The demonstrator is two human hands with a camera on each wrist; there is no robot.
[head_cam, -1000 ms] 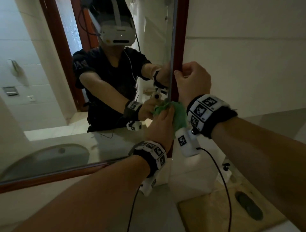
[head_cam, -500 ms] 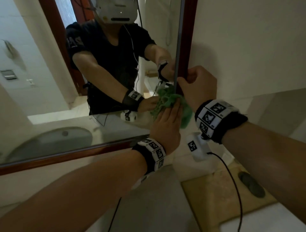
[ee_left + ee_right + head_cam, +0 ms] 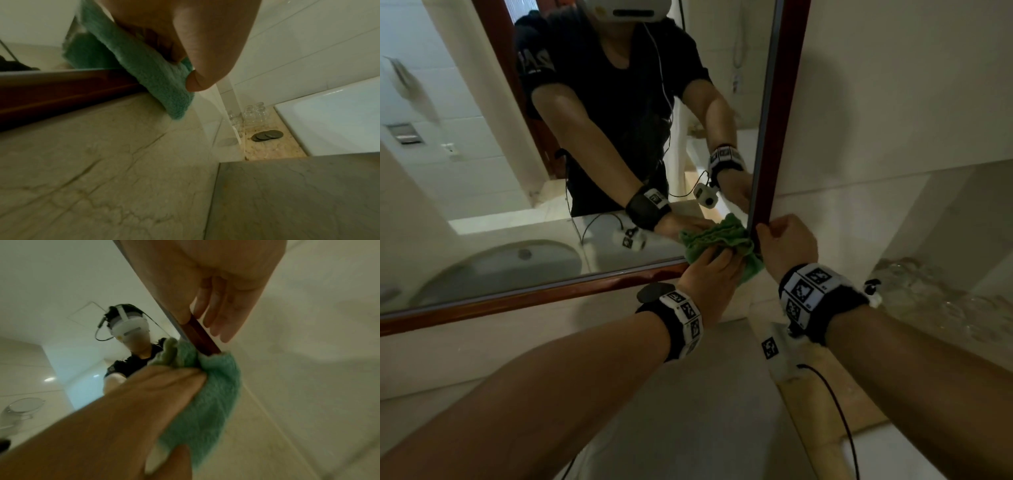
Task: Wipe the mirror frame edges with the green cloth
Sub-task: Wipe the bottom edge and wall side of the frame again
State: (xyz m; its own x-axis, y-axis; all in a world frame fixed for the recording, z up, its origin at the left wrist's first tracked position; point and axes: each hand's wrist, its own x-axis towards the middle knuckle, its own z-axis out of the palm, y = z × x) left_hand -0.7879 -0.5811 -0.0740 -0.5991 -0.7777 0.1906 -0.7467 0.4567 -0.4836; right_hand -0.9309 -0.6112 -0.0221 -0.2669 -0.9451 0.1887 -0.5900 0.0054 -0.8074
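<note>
Left hand (image 3: 714,274) bunches the green cloth (image 3: 717,240) onto the mirror frame (image 3: 777,137)'s bottom-right corner, while the right hand (image 3: 786,241) pinches the frame above, probably for bracing.

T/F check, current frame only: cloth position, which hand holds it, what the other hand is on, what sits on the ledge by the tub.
1. The left hand holds the green cloth. True.
2. The cloth is at the top corner of the mirror frame. False: it sits at the lower right corner, where the bottom rail meets the right rail.
3. The right hand grips the frame's right rail just above the cloth. True.
4. The right hand also holds the cloth. False: its fingers curl round the wooden rail only.
5. The ledge beside the tub holds only a soap bar. False: clear glasses and dark round discs are there.
</note>
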